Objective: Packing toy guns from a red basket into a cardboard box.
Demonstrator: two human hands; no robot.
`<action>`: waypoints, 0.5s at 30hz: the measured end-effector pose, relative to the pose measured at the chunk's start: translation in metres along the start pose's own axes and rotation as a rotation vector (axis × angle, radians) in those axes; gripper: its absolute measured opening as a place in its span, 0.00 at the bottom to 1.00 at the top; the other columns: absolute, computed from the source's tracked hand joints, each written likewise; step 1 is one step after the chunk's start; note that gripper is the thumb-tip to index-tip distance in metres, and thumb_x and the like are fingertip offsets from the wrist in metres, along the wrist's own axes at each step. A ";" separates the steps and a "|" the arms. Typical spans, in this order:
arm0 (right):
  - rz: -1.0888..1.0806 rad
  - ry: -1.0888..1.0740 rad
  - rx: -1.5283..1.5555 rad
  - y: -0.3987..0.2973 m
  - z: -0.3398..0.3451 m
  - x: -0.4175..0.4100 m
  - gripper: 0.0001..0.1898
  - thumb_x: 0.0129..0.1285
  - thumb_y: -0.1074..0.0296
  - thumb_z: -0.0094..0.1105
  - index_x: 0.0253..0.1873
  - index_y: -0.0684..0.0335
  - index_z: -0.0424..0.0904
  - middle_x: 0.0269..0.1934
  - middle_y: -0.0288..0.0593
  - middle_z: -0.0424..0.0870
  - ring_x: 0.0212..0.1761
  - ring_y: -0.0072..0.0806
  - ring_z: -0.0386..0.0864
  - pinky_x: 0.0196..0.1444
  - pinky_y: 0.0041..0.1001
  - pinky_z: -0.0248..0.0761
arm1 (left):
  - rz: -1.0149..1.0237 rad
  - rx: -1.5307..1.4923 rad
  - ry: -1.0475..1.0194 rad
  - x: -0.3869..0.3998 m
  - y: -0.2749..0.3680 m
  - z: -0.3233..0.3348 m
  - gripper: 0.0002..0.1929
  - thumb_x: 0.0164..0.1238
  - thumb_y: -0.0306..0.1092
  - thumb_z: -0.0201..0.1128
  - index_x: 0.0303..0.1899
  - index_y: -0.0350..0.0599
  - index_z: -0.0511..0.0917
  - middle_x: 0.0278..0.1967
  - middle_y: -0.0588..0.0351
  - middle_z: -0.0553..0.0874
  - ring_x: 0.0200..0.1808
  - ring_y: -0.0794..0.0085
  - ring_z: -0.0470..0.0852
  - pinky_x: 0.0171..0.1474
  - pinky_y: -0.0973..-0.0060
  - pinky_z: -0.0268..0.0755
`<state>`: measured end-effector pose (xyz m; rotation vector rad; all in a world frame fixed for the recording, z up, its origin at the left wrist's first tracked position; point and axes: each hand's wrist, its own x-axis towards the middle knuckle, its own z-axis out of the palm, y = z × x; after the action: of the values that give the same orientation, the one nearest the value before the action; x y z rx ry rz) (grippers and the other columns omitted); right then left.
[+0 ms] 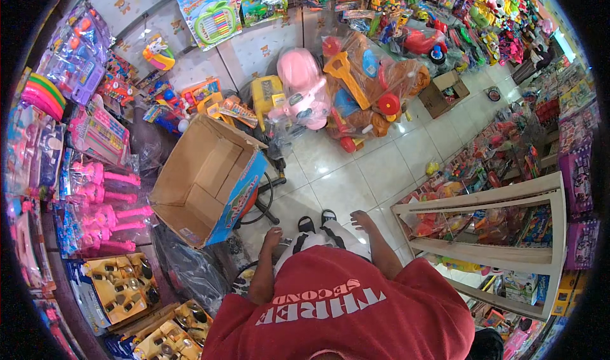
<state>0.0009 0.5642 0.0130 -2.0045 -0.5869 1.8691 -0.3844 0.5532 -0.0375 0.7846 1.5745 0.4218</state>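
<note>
My left hand [273, 236] hangs low at my side, near the lower corner of a large open cardboard box [190, 188] with a blue printed side. Its fingers are foreshortened and nothing shows in it. Out in front of my right hip, my right hand [363, 221] has its fingers apart and holds nothing. Over the tiled floor [343, 188] it is nearest to a white-framed shelf rack [481, 245] on the right. A cable [270, 200] loops beside the box.
Pink and brown plastic-wrapped ride-on toys [305, 91] [367, 88] stand by the wall ahead. A smaller open carton [443, 95] sits on the floor farther off. Packaged pink toys [107, 198] and carded sunglasses [125, 288] line the left side. Black plastic wrapping [188, 260] lies below the box.
</note>
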 end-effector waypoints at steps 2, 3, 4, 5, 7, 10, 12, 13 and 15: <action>0.000 -0.013 0.007 -0.005 0.000 0.002 0.20 0.55 0.51 0.53 0.50 0.54 0.70 0.45 0.40 0.75 0.43 0.33 0.74 0.43 0.39 0.66 | -0.001 0.009 0.017 0.005 -0.006 -0.001 0.15 0.56 0.36 0.59 0.46 0.45 0.75 0.31 0.54 0.81 0.28 0.74 0.76 0.32 0.75 0.70; -0.002 -0.011 0.004 -0.007 -0.002 0.003 0.20 0.55 0.51 0.53 0.50 0.54 0.70 0.45 0.40 0.75 0.43 0.33 0.74 0.43 0.39 0.66 | -0.031 -0.012 0.005 0.005 -0.004 0.000 0.15 0.56 0.36 0.59 0.46 0.46 0.75 0.32 0.53 0.81 0.28 0.74 0.76 0.33 0.75 0.70; 0.016 -0.004 -0.009 -0.009 -0.005 0.005 0.20 0.55 0.52 0.54 0.50 0.54 0.69 0.44 0.40 0.75 0.43 0.32 0.74 0.43 0.39 0.66 | -0.060 -0.033 -0.007 0.005 -0.001 0.001 0.15 0.56 0.36 0.59 0.46 0.46 0.75 0.33 0.53 0.81 0.28 0.74 0.76 0.33 0.75 0.70; 0.033 0.002 -0.024 -0.010 -0.008 0.006 0.20 0.55 0.52 0.54 0.51 0.54 0.69 0.44 0.40 0.75 0.42 0.32 0.74 0.43 0.38 0.66 | -0.059 -0.037 -0.006 0.007 0.003 0.002 0.15 0.56 0.36 0.59 0.46 0.46 0.75 0.33 0.53 0.81 0.28 0.74 0.76 0.33 0.75 0.70; 0.010 -0.042 -0.011 -0.011 -0.016 0.014 0.21 0.55 0.52 0.54 0.51 0.54 0.69 0.44 0.40 0.75 0.42 0.31 0.74 0.43 0.38 0.66 | -0.020 -0.054 -0.039 0.014 -0.005 0.003 0.15 0.57 0.36 0.59 0.47 0.47 0.74 0.33 0.52 0.81 0.28 0.73 0.76 0.33 0.75 0.70; 0.007 -0.062 -0.042 -0.025 -0.018 0.020 0.21 0.55 0.52 0.54 0.51 0.55 0.69 0.44 0.40 0.75 0.43 0.31 0.73 0.44 0.38 0.66 | 0.111 -0.041 0.021 0.015 -0.012 0.011 0.15 0.57 0.37 0.59 0.46 0.48 0.75 0.31 0.53 0.81 0.27 0.73 0.76 0.32 0.76 0.70; 0.025 -0.037 -0.089 -0.037 -0.023 0.019 0.21 0.54 0.52 0.53 0.51 0.55 0.69 0.44 0.40 0.75 0.43 0.31 0.73 0.44 0.38 0.66 | -0.002 -0.139 0.007 0.015 -0.007 0.016 0.15 0.56 0.37 0.59 0.46 0.48 0.75 0.31 0.54 0.81 0.27 0.73 0.76 0.31 0.75 0.70; 0.026 -0.042 -0.091 -0.040 -0.028 0.020 0.21 0.54 0.52 0.53 0.51 0.56 0.69 0.44 0.41 0.75 0.43 0.32 0.73 0.44 0.38 0.66 | -0.115 -0.230 -0.015 0.014 -0.003 0.019 0.15 0.56 0.38 0.59 0.46 0.49 0.75 0.31 0.54 0.81 0.27 0.73 0.76 0.31 0.74 0.70; 0.026 -0.052 -0.100 -0.047 -0.038 0.022 0.22 0.54 0.52 0.53 0.51 0.56 0.69 0.45 0.41 0.75 0.44 0.32 0.73 0.44 0.38 0.66 | -0.095 -0.134 0.015 0.013 0.005 0.027 0.15 0.56 0.38 0.59 0.46 0.49 0.75 0.31 0.54 0.81 0.26 0.72 0.76 0.29 0.74 0.70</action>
<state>0.0364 0.6177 0.0209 -2.0404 -0.6849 1.9479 -0.3574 0.5612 -0.0481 0.6029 1.5731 0.4597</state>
